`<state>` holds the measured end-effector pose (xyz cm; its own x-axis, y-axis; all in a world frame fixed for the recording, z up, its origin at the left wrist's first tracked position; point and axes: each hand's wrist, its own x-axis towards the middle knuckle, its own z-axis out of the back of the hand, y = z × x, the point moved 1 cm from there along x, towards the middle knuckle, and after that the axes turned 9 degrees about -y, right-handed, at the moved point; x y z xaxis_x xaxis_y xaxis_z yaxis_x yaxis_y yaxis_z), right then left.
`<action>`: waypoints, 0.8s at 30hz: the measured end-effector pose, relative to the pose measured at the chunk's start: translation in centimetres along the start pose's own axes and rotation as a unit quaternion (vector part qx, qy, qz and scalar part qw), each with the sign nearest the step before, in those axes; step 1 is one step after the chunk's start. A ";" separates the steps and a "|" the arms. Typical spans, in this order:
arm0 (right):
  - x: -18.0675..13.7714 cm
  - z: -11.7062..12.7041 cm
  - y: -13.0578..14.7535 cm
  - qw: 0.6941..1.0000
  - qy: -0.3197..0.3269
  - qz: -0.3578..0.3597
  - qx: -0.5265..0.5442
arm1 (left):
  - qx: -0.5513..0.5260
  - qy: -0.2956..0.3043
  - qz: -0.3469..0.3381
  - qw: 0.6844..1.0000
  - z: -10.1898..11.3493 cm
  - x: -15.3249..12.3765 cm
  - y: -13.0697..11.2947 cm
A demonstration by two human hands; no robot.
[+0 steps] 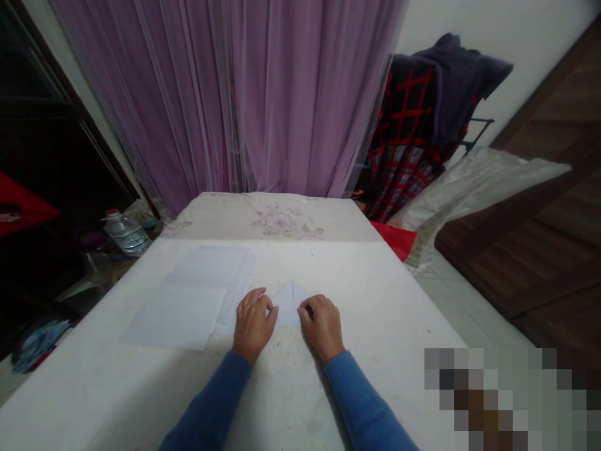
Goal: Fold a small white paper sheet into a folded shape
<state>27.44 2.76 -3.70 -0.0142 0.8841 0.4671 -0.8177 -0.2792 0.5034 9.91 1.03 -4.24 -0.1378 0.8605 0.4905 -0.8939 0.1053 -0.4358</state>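
Observation:
A small sheet of white paper [290,299], folded to a point with a crease down its middle, lies on the white table [375,294] in front of me. My left hand [252,322] rests on the paper's left edge with fingers curled and pinched on it. On the right edge my right hand [323,322] does the same, fingers bent down on the paper. Both arms wear blue knit sleeves.
A loose stack of white sheets [192,294] lies to the left of my hands. Beyond the table hang purple curtains [235,94]. A plastic water bottle [124,232] stands at the left, a chair draped with dark and red clothes [422,119] at the right.

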 end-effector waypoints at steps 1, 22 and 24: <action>0.0 0.1 -0.3 1.000 0.001 -0.003 -0.001 | -0.001 0.003 0.002 1.000 0.0 0.0 0.0; 0.6 2.3 -5.3 1.000 0.014 -0.023 -0.007 | -0.043 -0.024 -0.025 0.998 -0.5 -0.1 2.8; 1.5 2.9 -5.3 0.996 0.074 -0.042 -0.029 | -0.050 -0.030 -0.025 0.998 -0.5 -0.1 3.0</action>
<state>33.40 4.47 -3.59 -0.0249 0.9503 0.3104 -0.8513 -0.1829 0.4917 7.53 1.50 -6.00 -0.1231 0.8215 0.5568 -0.8535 0.1987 -0.4818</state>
